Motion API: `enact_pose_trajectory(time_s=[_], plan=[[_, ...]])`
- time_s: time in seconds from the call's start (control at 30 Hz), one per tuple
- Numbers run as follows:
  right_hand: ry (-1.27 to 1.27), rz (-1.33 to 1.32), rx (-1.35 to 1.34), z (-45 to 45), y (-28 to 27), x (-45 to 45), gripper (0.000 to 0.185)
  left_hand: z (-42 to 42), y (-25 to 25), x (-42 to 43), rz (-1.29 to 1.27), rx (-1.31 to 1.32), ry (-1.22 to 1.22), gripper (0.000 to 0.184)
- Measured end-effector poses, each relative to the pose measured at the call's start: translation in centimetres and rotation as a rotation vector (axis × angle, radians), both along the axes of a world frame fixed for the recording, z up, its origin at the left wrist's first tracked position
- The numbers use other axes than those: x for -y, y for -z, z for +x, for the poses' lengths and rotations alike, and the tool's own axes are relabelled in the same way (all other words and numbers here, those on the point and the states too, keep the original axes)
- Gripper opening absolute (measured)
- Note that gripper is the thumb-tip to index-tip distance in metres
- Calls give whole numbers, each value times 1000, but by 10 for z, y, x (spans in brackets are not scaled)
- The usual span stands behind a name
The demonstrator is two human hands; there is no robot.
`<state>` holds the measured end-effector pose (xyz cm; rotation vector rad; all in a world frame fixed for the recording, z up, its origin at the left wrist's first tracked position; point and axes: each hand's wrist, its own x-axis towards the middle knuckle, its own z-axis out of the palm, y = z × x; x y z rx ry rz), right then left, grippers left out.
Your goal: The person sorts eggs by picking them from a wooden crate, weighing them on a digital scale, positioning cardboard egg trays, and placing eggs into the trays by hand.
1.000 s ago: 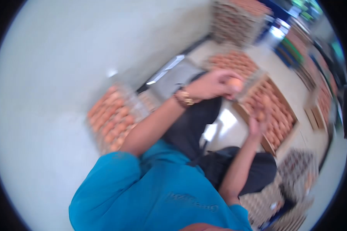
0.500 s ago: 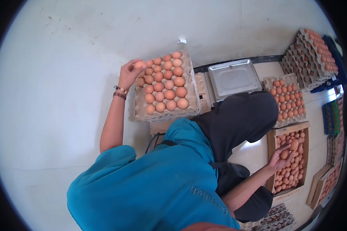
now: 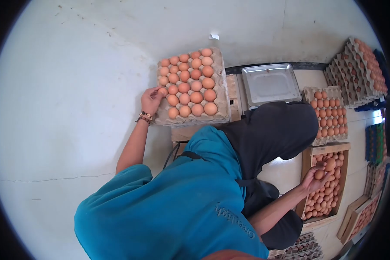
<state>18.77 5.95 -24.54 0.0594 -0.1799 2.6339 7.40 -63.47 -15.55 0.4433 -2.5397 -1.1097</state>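
My left hand, with beaded bracelets at the wrist, pinches a brown egg at the left edge of a grey egg tray. That tray tops a short stack and holds rows of brown eggs. My right hand is above a wooden crate full of loose eggs. Its fingers curl around two eggs, a larger one and a smaller one. Whether the left egg rests fully in its cup is partly hidden by my fingers.
A metal scale pan lies right of the tray stack. Beyond it are another filled egg tray and a tall stack of trays by the wall. A second wooden crate sits far right; more trays are at the bottom.
My left hand has brought its egg from the tray's upper left corner down to a spot along the left edge. My right hand still holds its two eggs. The view has shifted slightly.
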Motion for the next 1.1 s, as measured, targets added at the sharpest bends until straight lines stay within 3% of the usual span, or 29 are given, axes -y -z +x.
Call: enact_pose_trajectory(time_s=[0.07, 0.17, 0.23, 0.27, 0.3, 0.37, 0.47, 0.6, 0.63, 0.7, 0.77, 0.83, 0.97, 1.1], plan=[[-5, 134, 44, -6, -20, 10, 57, -4, -24, -23, -93, -67, -40, 35], [-61, 347, 223, -13, -55, 42, 56, -15, -79, -93, -36, -204, 131, 34], [-175, 633, 157, -30, -98, 96, 61, -9, -112, -164, 219, -115, 456, 34], [-286, 764, 210, -39, -130, 129, 65, -3, -119, -197, 209, -107, 603, 36], [-333, 752, 240, -46, -137, 157, 61, 11, -128, -224, 346, 116, 717, 44], [-500, 718, 293, -49, -159, 203, 42, 21, -132, -258, 469, 136, 1046, 43], [-621, 711, 277, -51, -144, 235, 31, 33, -119, -270, 552, 263, 1048, 49], [-643, 707, 331, -52, -135, 258, 18, 32, -110, -250, 530, 311, 966, 48], [-671, 687, 354, -53, -133, 265, 15, 33, -101, -241, 538, 166, 883, 40], [-682, 725, 392, -53, -128, 271, 15, 26, -76, -208, 753, 116, 601, 36], [-716, 703, 368, -51, -125, 263, 16, 21, -86, -162, 395, 3, 261, 36], [-737, 653, 335, -52, -124, 255, 18, 20, -69, -114, 334, -99, 6, 39], [-744, 566, 287, -53, -126, 250, 23, 39, -40, -50, -118, -134, -150, 46], [-743, 537, 303, -54, -127, 248, 32, 56, -24, -30, -181, -39, -142, 48]])
